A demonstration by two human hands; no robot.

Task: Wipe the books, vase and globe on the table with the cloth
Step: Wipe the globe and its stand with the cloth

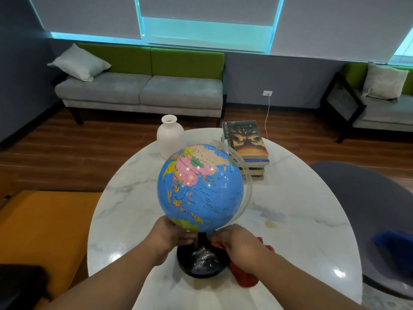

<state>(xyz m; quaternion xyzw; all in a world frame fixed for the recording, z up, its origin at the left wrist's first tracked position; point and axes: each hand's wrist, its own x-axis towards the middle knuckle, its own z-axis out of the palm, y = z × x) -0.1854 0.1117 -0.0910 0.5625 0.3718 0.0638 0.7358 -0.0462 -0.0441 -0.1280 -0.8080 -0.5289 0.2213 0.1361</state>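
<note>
A blue globe (201, 189) on a black stand (202, 260) stands at the near middle of the round white marble table (301, 209). My left hand (172, 237) grips the globe's underside and the stem on the left. My right hand (234, 245) holds a red cloth (244, 277) against the stem and base on the right. A white vase (170, 136) stands at the table's far edge, behind the globe. A stack of books (245, 146) lies at the far right of the table.
A grey chair (362, 209) with a blue item (395, 245) on it stands right of the table. An orange seat (42, 224) is at the left. A grey and green sofa (140, 90) lines the far wall, across a wood floor.
</note>
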